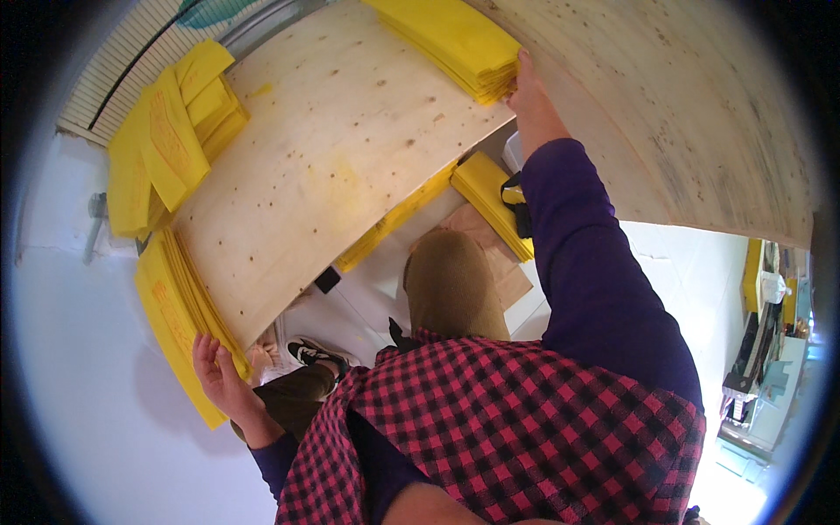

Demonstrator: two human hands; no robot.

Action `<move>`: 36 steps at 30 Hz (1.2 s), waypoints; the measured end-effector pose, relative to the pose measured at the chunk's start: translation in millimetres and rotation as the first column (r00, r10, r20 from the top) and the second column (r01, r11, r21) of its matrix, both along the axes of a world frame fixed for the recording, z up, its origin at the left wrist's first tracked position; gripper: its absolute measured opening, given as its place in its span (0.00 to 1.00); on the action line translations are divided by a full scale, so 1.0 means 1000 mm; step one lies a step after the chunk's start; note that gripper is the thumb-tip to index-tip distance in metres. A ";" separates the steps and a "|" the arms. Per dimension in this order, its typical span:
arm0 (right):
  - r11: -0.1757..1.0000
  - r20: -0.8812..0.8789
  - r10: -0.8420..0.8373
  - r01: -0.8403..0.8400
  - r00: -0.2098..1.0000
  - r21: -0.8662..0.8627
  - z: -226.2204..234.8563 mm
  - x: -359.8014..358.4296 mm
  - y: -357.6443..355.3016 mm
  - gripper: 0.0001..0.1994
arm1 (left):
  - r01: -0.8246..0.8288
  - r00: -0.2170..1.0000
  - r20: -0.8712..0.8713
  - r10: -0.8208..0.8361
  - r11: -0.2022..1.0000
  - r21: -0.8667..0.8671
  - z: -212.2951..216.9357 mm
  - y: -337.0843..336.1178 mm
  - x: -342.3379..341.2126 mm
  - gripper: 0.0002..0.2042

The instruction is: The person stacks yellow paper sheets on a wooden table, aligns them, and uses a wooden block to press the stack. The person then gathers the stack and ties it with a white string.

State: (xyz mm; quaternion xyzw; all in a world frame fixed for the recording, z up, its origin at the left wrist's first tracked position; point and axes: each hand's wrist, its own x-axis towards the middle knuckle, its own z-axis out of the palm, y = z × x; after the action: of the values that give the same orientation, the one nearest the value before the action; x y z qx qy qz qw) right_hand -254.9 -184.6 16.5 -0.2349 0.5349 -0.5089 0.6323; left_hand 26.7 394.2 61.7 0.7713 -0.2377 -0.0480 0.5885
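My right hand [531, 103] reaches to the far side of the wooden table [324, 157]. Its fingers close round the near right end of a thick stack of flat yellow sheets [446, 39]. At the table's left edge, my left hand [220, 378] has its fingers stretched out and its thumb apart. It lies beside a second yellow stack [179, 319], which hangs down over that edge; whether the fingers touch it I cannot tell. Whether the yellow pieces are cloth or paper, or folded bags, is not clear.
Loose yellow pieces with red print [166, 131] lie heaped at the table's far left corner. Below the near edge, another yellow stack [494, 201] sits beside my knee. A second wooden board [674, 114] spreads to the right. Shelves with goods [770, 350] stand far right.
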 end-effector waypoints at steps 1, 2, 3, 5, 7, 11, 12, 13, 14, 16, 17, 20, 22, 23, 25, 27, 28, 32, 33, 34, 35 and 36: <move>1.000 0.016 0.001 -0.001 1.000 0.005 0.002 0.001 0.004 0.31 | -0.005 1.000 -0.015 0.005 1.000 -0.005 0.000 0.000 0.000 0.15; 1.000 0.033 0.001 -0.002 0.999 0.010 0.005 0.003 0.008 0.31 | -0.005 1.000 -0.026 0.005 1.000 -0.012 0.000 0.001 -0.001 0.15; 1.000 0.041 -0.011 0.010 0.999 0.008 0.008 0.005 0.013 0.32 | -0.011 1.000 -0.028 0.011 1.000 -0.009 0.000 0.001 -0.001 0.15; 1.000 0.061 -0.028 0.028 0.998 -0.004 0.015 0.010 0.022 0.33 | 0.005 1.000 -0.002 -0.005 1.000 -0.017 -0.001 0.003 -0.001 0.15; 0.999 0.040 -0.039 0.038 0.998 0.013 0.022 0.012 0.028 0.33 | -0.006 1.000 0.004 0.006 1.000 0.001 -0.002 0.004 0.000 0.15; 0.999 -0.022 -0.002 0.002 1.000 0.038 0.024 0.012 0.028 0.34 | -0.001 1.000 0.013 0.001 1.000 -0.004 -0.005 0.005 0.002 0.14; 0.999 -0.009 -0.004 0.005 1.000 0.049 0.023 0.012 0.026 0.35 | -0.005 1.000 -0.005 0.005 1.000 -0.002 -0.005 0.005 0.002 0.14; 0.998 0.002 -0.011 0.011 1.000 0.056 0.022 0.012 0.024 0.35 | -0.010 1.000 -0.023 0.010 1.000 -0.002 -0.004 0.005 0.001 0.14; 0.998 0.012 -0.018 0.017 1.000 0.062 0.020 0.012 0.022 0.35 | -0.004 1.000 -0.025 0.004 1.000 -0.004 -0.004 0.004 0.001 0.14; 0.996 0.001 -0.047 0.047 0.999 0.072 0.017 0.013 0.018 0.35 | -0.004 0.999 -0.037 0.004 1.000 0.001 -0.003 0.003 0.000 0.14; 0.995 -0.006 -0.063 0.064 0.998 0.080 0.015 0.013 0.016 0.34 | 0.010 1.000 -0.022 -0.010 1.000 0.004 -0.003 0.002 0.000 0.14; 1.000 0.125 0.001 -0.001 0.992 -0.005 0.009 0.015 0.012 0.34 | 0.001 0.999 -0.040 -0.001 1.000 0.006 -0.002 0.002 -0.001 0.14; 0.996 0.203 0.038 -0.022 0.978 -0.081 0.002 0.014 0.009 0.34 | -0.001 0.999 -0.051 0.001 1.000 -0.006 -0.003 0.002 -0.002 0.14; 0.992 0.235 0.066 -0.039 0.970 -0.121 -0.003 0.013 0.007 0.34 | 0.010 0.999 -0.044 -0.010 1.000 -0.013 -0.003 0.002 -0.002 0.14; 0.992 0.270 0.060 -0.028 0.961 -0.119 -0.011 0.010 0.001 0.33 | 0.001 0.998 -0.060 -0.002 1.000 -0.012 -0.004 0.003 -0.001 0.14; 0.998 0.208 0.001 0.012 0.978 -0.061 -0.017 0.010 -0.009 0.32 | 0.000 0.998 -0.059 0.000 1.000 -0.006 -0.006 0.004 -0.001 0.14; 0.998 0.125 -0.053 0.055 0.991 -0.009 -0.021 0.010 -0.012 0.32 | -0.003 0.998 -0.057 0.003 1.000 0.000 -0.006 0.005 -0.001 0.14; 0.998 0.183 -0.027 0.038 0.983 -0.059 -0.028 0.014 -0.020 0.32 | -0.015 0.999 -0.051 0.014 1.000 -0.008 -0.008 0.006 -0.001 0.13; 0.997 0.181 -0.011 0.026 0.983 -0.079 -0.029 0.015 -0.019 0.33 | -0.016 0.999 -0.052 0.016 1.000 -0.009 -0.008 0.006 -0.001 0.13; 0.997 0.161 -0.020 0.032 0.987 -0.073 -0.028 0.016 -0.017 0.35 | -0.014 0.999 -0.051 0.014 1.000 -0.010 -0.008 0.007 -0.002 0.13; 0.996 0.134 -0.040 0.049 0.990 -0.070 -0.027 0.016 -0.015 0.37 | -0.019 0.999 -0.049 0.019 1.000 -0.009 -0.007 0.006 -0.002 0.13; 0.994 0.189 -0.002 0.023 0.982 -0.106 -0.025 0.017 -0.012 0.35 | -0.017 0.998 -0.060 0.015 1.000 -0.022 -0.007 0.006 -0.002 0.13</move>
State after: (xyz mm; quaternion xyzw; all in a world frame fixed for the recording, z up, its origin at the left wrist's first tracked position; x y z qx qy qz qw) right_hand -238.1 -196.3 -8.6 -0.2159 0.4458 -0.5608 0.6634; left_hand 24.3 399.9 54.4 0.7647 -0.2143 -0.0637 0.6044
